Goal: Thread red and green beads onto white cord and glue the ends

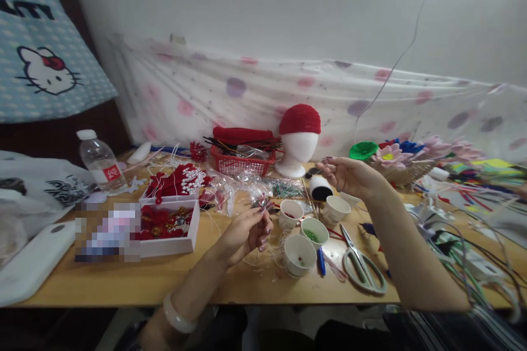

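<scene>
My left hand [245, 235], with a pale bangle [179, 315] on its wrist, is raised over the table left of the cups. Its fingers are pinched together on something small and thin that I cannot make out. Higher and to the right, my right hand [349, 175] is held up in front of the white foam head [298, 148]. Its thumb and forefinger are closed on something too fine to name. Below the hands stand a cup of green beads [312, 235], a cup with red beads [290, 215] and a cup with a few small beads [298, 255].
Scissors [362, 263] and a blue pen [321, 262] lie near the table's front edge. At left are a white box [193, 230] of red and gold ornaments and a plastic bottle [101, 159]. Behind stands a red basket [242, 164]. Cables and a power strip [473, 263] crowd the right.
</scene>
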Motion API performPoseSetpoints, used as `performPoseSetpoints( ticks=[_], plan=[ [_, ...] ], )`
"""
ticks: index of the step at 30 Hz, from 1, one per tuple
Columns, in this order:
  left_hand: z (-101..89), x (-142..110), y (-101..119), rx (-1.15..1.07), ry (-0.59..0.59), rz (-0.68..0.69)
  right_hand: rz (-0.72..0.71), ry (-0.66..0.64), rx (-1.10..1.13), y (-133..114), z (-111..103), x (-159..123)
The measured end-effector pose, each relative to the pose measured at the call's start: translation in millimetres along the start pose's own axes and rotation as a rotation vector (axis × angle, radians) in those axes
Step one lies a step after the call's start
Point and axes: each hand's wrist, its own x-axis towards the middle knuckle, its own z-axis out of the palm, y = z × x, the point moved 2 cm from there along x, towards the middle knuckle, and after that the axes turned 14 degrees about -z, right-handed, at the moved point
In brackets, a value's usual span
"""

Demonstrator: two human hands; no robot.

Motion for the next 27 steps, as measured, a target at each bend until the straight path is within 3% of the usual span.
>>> performPoseSetpoints(
  ticks=[6, 11, 16, 23, 25, 27],
  plan=[
    [8.8, 6.8, -6.8, -0.104, 0.0, -0.036, 0.066, 0.071, 0.049, 21.7, -14.0, 3.4],
    [16.0, 3.0, -3.2, -0.201, 0.032, -0.005, 0.106, 0.082, 0.025, 36.7, -7.8, 6.4],
    [16.9, -16.0, 15.6, -0.334, 0.076, 0.146, 0.12, 0.04, -0.052, 52.0, 19.0, 2.3],
    [4.0, -62.5, 49.6, -0.515, 0.156, 0.525, 0.125, -0.046, -0.163, 62.0, 45.8, -3.6],
    [1.5, -67.8, 54.4, -0.537, 0.23, 0.575, 0.113, -0.053, -0.217, 58.5, 50.8, -5.6],
    [-0.5, -66.6, 55.2, -0.566, 0.344, 0.538, 0.092, -0.078, -0.266, 50.5, 60.1, -9.8]
  ],
)
